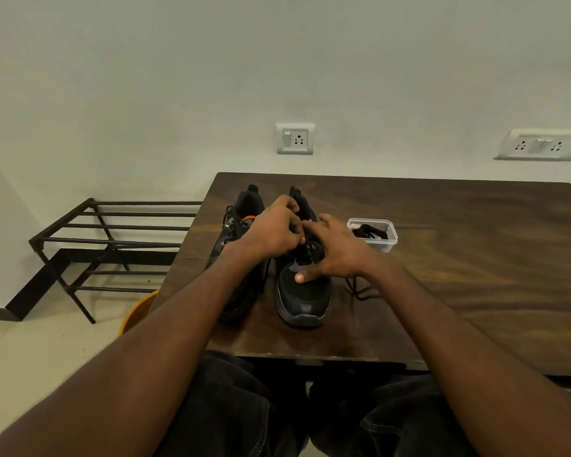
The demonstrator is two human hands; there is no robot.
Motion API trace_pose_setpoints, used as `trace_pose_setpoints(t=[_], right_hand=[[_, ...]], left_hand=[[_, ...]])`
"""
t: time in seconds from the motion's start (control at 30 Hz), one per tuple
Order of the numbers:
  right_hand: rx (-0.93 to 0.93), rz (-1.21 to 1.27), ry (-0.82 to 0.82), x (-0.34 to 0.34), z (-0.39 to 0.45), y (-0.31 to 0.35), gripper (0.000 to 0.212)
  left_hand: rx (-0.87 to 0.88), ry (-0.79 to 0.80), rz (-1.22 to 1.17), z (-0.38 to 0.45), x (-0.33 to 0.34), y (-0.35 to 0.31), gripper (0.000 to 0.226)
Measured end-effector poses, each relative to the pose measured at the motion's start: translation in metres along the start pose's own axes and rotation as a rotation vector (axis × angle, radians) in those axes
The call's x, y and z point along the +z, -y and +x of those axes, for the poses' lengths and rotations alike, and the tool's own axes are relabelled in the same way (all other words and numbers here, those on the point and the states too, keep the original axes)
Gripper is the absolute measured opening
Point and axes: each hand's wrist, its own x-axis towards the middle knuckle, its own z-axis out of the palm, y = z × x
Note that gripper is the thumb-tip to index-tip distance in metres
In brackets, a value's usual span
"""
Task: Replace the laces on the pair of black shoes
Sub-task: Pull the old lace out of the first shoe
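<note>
Two black low-top shoes stand side by side, toes toward the viewer, on the dark wood-grain tabletop (442, 258). The left hand (271, 232), fingers curled, pinches the black lace (355, 286) over the tongue of the right-side black shoe (305, 298); the right hand (333, 249) rests on that shoe, fingers loosely spread. The left-side black shoe (241, 212) stands just beside it; beyond the right hand sits a clear plastic container (373, 234) holding dark laces.
</note>
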Motion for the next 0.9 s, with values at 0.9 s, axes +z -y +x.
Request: trace_pose_setpoints(t=[0.9], right_hand=[[0.066,0.161,-0.009,-0.004,-0.005,0.000,0.130]], left_hand=[[-0.206,0.009,-0.468,-0.006,-0.012,-0.008,0.008]])
